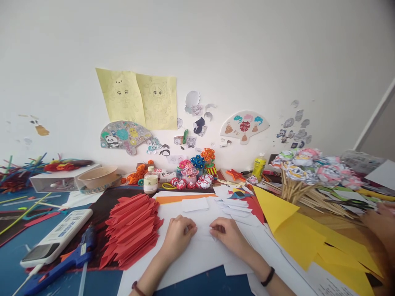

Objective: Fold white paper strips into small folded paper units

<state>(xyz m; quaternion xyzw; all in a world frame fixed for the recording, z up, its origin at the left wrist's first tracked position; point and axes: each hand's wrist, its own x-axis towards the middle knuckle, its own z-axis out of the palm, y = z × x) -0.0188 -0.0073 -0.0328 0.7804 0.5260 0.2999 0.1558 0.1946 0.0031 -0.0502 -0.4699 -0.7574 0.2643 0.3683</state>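
My left hand (178,235) and my right hand (228,234) rest on a white sheet of paper (200,250) on the table, fingertips close together. Both pinch a small white piece of paper (203,233) between them. Just beyond my hands lies another small white slip (195,204) and a pile of folded white pieces (236,206). A stack of folded red paper pieces (131,230) lies left of my left hand.
A blue glue gun (66,259) and a white remote (58,238) lie at left. Yellow paper (296,230) spreads at right, with paper flowers on sticks (305,172) behind it. A small bottle (150,180), a bowl (98,176) and another person's hand (381,222) at far right.
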